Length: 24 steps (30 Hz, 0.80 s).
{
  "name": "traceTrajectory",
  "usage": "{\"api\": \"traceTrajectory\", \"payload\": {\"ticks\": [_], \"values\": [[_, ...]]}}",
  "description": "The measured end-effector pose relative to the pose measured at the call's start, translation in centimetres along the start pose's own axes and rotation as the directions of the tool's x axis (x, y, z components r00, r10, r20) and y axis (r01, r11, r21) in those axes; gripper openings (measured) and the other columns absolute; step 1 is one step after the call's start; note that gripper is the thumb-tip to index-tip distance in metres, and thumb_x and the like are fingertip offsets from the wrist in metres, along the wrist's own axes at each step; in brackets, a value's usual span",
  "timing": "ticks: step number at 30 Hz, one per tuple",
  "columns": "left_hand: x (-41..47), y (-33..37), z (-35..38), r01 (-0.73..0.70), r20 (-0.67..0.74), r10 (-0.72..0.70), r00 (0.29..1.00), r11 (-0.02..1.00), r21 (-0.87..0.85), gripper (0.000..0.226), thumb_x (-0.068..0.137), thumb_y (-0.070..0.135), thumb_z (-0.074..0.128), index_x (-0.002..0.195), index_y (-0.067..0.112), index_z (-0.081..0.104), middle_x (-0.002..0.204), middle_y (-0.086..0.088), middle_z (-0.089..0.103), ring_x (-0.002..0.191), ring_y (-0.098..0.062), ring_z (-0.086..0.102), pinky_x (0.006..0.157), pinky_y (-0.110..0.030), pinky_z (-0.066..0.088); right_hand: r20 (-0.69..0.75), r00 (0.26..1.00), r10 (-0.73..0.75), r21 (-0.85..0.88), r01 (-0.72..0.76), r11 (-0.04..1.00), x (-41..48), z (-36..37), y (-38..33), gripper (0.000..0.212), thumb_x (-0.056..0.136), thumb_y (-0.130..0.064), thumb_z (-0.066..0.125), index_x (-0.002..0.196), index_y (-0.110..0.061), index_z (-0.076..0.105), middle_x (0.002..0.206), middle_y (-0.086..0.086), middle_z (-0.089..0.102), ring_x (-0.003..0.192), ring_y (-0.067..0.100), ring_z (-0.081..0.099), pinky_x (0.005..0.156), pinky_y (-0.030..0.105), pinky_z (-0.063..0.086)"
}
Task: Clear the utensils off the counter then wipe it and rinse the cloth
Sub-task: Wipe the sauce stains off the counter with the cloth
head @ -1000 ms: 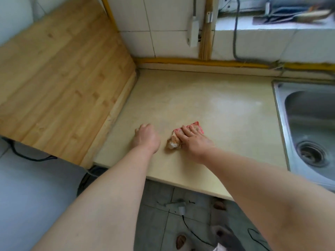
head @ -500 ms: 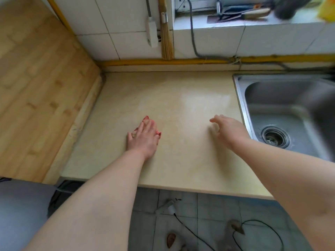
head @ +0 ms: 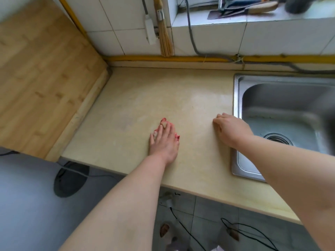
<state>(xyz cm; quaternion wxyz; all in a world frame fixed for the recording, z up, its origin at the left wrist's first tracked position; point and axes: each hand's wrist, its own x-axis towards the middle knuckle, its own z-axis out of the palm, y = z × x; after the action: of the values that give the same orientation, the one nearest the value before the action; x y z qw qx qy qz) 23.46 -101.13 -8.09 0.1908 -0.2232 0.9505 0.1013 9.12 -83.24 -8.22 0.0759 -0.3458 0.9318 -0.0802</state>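
Here we view a kitchen corner from above, with both bare forearms reaching forward over a pale beige tabletop. The left hand lies palm down near the middle of the tabletop, its fingers straight and held close together, pressing flat on the cloth. Most of the cloth is hidden beneath the palm; we see only small red and cream edges showing past the fingertips and at the thumb side. The right hand rests nearer the steel sink, just beside its left rim, with fingers loosely bent and their tips on the tabletop; we see nothing held in it. The two hands are apart, with bare tabletop between them.

The sink is set into the right end of the tabletop, and its round drain shows partly behind the right forearm. To the left, a large bamboo board lies against the tabletop edge. Along the foot of the tiled wall runs a yellow pipe, and a grey cable drops down to it. A straw brush hangs on the tiles beside a white box. On the window ledge above the sink lies a cleaver; the other items there are too blurred for us to name. Below the front edge we see the tiled floor with thin black cords.
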Motion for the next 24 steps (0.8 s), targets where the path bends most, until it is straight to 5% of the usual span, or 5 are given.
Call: {"api": "traceTrajectory", "payload": {"ticks": [5, 9, 17, 24], "values": [[-1.8, 4.6, 1.3, -0.181, 0.037, 0.179, 0.983, 0.982, 0.046, 0.061, 0.104, 0.038, 0.021, 0.154, 0.024, -0.011, 0.160, 0.008, -0.018, 0.147, -0.017, -0.017, 0.116, -0.044, -0.011, 0.026, 1.000, -0.014, -0.021, 0.014, 1.000, 0.4, -0.6, 0.5, 0.025, 0.086, -0.005, 0.040, 0.099, -0.013, 0.059, 0.102, 0.004, 0.055, 0.103, 0.026, 0.054, 0.073, 0.033, 0.045], [-2.4, 3.5, 1.1, -0.252, 0.065, 0.248, 0.967, 0.965, 0.073, 0.060, 0.103, 0.046, 0.019, 0.154, 0.033, -0.009, 0.159, 0.015, -0.015, 0.148, -0.012, -0.014, 0.118, -0.047, -0.009, 0.095, 0.994, -0.057, -0.012, 0.058, 0.998, 1.7, -0.5, -1.6, 0.032, 0.086, 0.000, 0.041, 0.112, -0.008, 0.057, 0.113, 0.009, 0.053, 0.112, 0.028, 0.051, 0.083, 0.036, 0.044], [2.1, -5.3, -1.2, 0.102, -0.002, -0.102, 0.995, 0.994, 0.031, 0.062, 0.102, 0.049, 0.016, 0.152, 0.030, -0.014, 0.158, 0.011, -0.023, 0.147, -0.013, -0.018, 0.117, -0.053, -0.006, 0.031, 0.994, -0.107, -0.019, 0.107, 0.994, 5.1, 1.0, -4.4, 0.022, 0.091, -0.005, 0.039, 0.106, -0.007, 0.055, 0.112, 0.008, 0.049, 0.113, 0.026, 0.044, 0.079, 0.035, 0.041], [8.6, -12.1, -4.0, 0.182, -0.083, -0.185, 0.979, 0.982, -0.041, 0.064, 0.101, 0.050, 0.016, 0.154, 0.025, -0.010, 0.159, 0.007, -0.022, 0.146, -0.013, -0.020, 0.116, -0.051, -0.006, -0.044, 0.998, -0.049, -0.006, 0.048, 0.999, 10.3, 1.5, -6.5, 0.018, 0.096, -0.017, 0.039, 0.104, -0.008, 0.053, 0.112, 0.008, 0.050, 0.113, 0.026, 0.044, 0.085, 0.036, 0.039]]}}
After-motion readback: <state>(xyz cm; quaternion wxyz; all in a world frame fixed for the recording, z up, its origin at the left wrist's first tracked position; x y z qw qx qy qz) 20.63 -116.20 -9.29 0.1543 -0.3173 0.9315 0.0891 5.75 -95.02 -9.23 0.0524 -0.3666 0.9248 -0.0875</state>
